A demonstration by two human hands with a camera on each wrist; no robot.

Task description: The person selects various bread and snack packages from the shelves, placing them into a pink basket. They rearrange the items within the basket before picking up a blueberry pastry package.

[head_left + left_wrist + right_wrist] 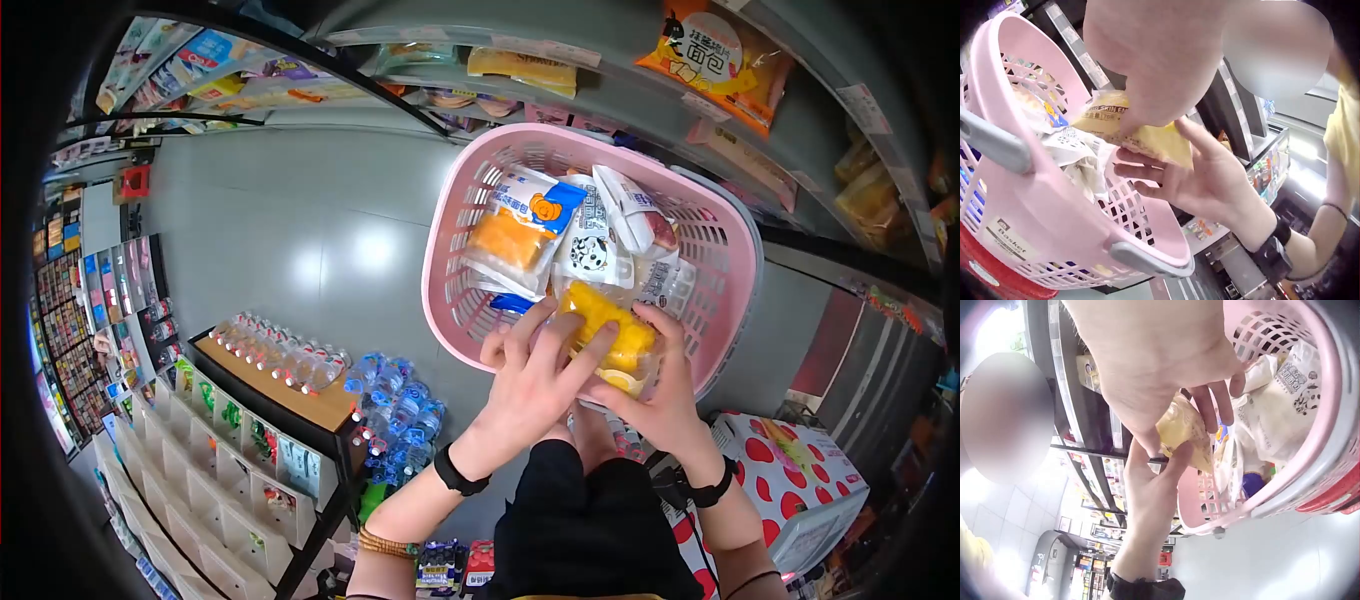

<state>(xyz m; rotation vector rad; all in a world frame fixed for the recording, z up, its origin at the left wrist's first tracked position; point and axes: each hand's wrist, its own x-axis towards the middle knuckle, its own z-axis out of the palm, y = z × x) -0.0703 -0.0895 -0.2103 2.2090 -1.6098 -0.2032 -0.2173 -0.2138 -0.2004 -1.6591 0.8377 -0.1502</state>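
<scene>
Over the near side of a pink basket, both hands hold a clear-wrapped pack of yellow bread. My left hand lays bent fingers on the pack's left side and top. From the right, my right hand grips the other end between fingers and thumb. In the left wrist view, printed film shows beside the left hand. Inside the basket lie a blue-and-white bread pack, a white panda-print bag and another white bag. The pack's underside is hidden in the head view.
Shelves with packaged bread, including an orange bag, run behind the basket. Bottled water stands on the floor at left, beside a display rack. A red-spotted box sits at lower right.
</scene>
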